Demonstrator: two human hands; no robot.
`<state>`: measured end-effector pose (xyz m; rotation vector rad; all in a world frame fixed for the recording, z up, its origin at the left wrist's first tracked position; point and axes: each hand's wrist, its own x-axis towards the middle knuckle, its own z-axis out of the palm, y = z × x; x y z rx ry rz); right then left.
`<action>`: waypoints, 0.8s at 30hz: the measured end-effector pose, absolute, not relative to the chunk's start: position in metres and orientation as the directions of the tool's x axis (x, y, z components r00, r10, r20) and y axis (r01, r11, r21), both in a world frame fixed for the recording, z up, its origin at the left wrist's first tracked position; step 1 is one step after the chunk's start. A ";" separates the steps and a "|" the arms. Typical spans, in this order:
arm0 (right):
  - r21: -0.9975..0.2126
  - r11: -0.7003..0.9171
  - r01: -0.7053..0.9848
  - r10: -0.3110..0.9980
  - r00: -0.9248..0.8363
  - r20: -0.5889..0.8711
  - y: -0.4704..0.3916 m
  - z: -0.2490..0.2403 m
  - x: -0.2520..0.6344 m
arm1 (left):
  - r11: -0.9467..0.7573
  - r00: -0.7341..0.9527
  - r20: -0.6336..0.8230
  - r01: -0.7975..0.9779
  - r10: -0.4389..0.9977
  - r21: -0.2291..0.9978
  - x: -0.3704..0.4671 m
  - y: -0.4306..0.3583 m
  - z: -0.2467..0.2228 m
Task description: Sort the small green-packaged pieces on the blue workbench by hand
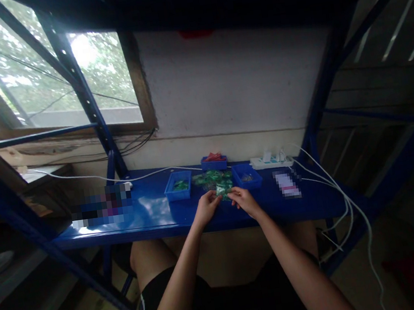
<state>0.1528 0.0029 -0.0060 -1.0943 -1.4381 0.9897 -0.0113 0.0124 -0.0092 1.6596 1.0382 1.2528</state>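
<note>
My left hand (208,206) and my right hand (244,200) meet over the front of a blue table. Between their fingertips they pinch a small clear and green packet (221,189), one side in each hand. Right behind it lies a heap of green, shiny pieces (210,177). To the left of the heap is a blue tray (179,195) with green pieces inside. A second blue tray (249,184), holding small items too small to name, stands to the right. Behind the heap, a small blue box (214,165) holds red pieces (214,157).
A white power strip (269,161) with plugs and cables lies at the back right. In front of it is a phone-like object (287,185), partly blurred. Blurred items (101,205) sit at the left. Blue shelf posts frame the blue table (149,213).
</note>
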 end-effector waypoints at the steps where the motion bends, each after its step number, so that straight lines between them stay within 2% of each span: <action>1: -0.957 0.261 0.129 0.964 -0.081 0.252 0.002 -0.007 0.154 | -0.351 0.183 0.324 0.143 0.928 0.925 -0.011 0.012 -0.009; 6: -0.926 0.335 0.171 0.941 -0.100 0.322 0.000 -0.012 0.154 | -0.366 0.205 0.330 0.169 0.921 0.915 -0.011 0.009 -0.005; 13: -0.921 0.335 0.200 0.942 -0.071 0.328 0.001 -0.012 0.154 | -0.371 0.236 0.335 0.127 0.912 0.920 -0.009 0.004 0.003; 24: -0.905 0.343 0.252 0.939 -0.072 0.336 0.000 -0.013 0.155 | -0.372 0.247 0.322 0.191 0.914 0.909 -0.011 0.002 0.006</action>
